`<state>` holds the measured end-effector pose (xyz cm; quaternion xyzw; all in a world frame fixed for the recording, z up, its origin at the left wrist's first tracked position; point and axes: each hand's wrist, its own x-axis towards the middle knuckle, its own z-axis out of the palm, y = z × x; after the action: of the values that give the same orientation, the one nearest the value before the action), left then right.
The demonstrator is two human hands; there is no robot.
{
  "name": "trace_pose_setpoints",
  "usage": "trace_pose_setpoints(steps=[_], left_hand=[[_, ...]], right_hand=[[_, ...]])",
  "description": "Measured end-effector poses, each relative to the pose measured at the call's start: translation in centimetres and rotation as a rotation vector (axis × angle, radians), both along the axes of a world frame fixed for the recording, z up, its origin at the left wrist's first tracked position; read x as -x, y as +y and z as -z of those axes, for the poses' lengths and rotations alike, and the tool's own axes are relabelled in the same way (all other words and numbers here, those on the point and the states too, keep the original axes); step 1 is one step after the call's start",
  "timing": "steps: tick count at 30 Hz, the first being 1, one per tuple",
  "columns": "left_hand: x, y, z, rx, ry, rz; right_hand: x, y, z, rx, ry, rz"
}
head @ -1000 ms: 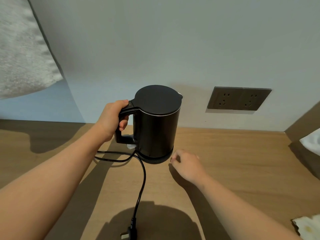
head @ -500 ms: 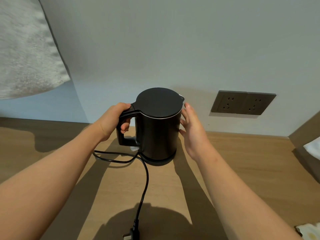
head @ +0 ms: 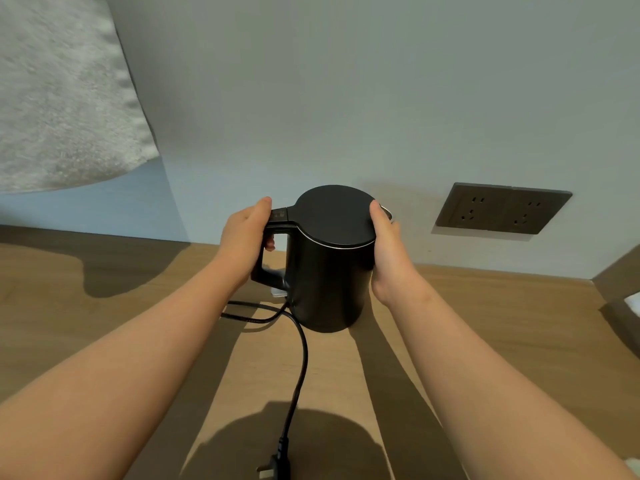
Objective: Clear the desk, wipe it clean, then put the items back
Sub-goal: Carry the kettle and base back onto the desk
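Observation:
A black electric kettle (head: 329,271) stands upright near the back of the wooden desk (head: 485,323), lid closed. My left hand (head: 244,237) grips its handle, thumb resting on top by the lid hinge. My right hand (head: 389,251) holds the kettle's right side, thumb over the lid's edge and fingers hidden behind the body. The kettle's black cord (head: 299,368) loops behind my left wrist and runs toward me, ending in an unplugged plug (head: 273,467) at the front edge.
A dark double wall socket (head: 502,208) sits on the wall right of the kettle. A grey-white cloth (head: 59,109) hangs at upper left. Something white (head: 633,301) shows at the desk's far right by a wooden side panel.
My right hand rose from the desk by the kettle's base to its right side and now clasps the body and lid. My left thumb moved on top of the handle.

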<state>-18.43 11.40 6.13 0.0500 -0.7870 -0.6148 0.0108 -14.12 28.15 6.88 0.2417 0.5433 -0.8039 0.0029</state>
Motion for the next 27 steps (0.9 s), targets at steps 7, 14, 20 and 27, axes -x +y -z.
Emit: trace_pose_setpoints(steps=[7, 14, 20, 27], left_hand=[[-0.2, -0.7, 1.4, 0.017, -0.053, -0.057], [-3.7, -4.0, 5.3, 0.387, -0.096, -0.024], [-4.6, -4.9, 6.4, 0.419, -0.184, 0.167], [-4.6, -4.3, 5.2, 0.144, -0.175, 0.133]], right_hand=[[-4.9, -2.1, 3.5, -0.28, -0.073, 0.293], [-10.4, -7.8, 11.3, -1.067, -0.346, -0.588], [-9.8, -5.9, 10.3, -1.324, -0.452, -0.599], [-9.8, 1.6, 8.0, -1.514, -0.564, -0.395]])
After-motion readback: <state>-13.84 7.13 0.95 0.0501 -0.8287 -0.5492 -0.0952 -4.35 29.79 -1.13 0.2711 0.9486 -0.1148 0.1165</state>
